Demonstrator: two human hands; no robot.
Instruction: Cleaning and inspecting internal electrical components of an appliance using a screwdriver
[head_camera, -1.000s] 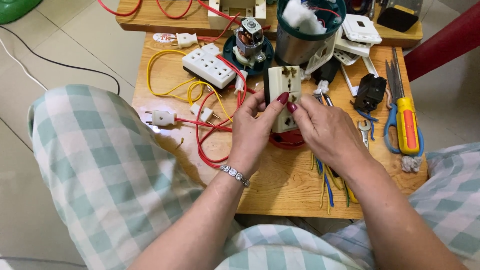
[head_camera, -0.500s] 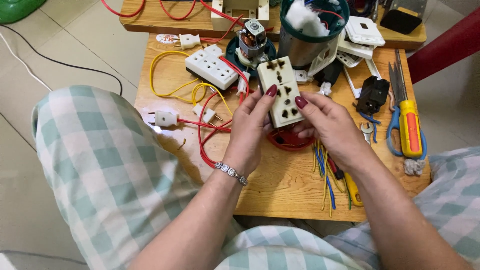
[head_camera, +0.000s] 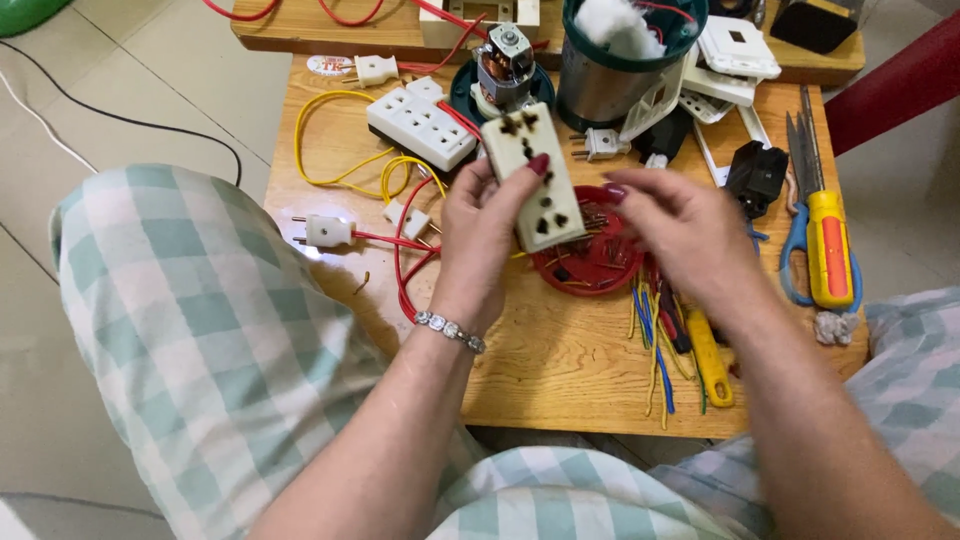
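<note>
Left hand (head_camera: 480, 235) pinches the cream plastic socket block with scorched slots (head_camera: 533, 178), held tilted above the wooden table (head_camera: 560, 360). Right hand (head_camera: 685, 235) hovers loose-fingered and empty over the red round lid of small parts (head_camera: 590, 262) — a one-handed grip could slip, dropping the block and scattering them.

Socket block (head_camera: 533, 180) sits up in the left hand (head_camera: 480, 245), above the bench (head_camera: 560, 370); right hand (head_camera: 690, 235) hovers just right of it, over the round lid (head_camera: 590, 262). Behind lie the multi-outlet strip (head_camera: 420, 125) and motor (head_camera: 503, 65). Scissors (head_camera: 822, 240) rest far right, loose wires (head_camera: 655, 350) in front
</note>
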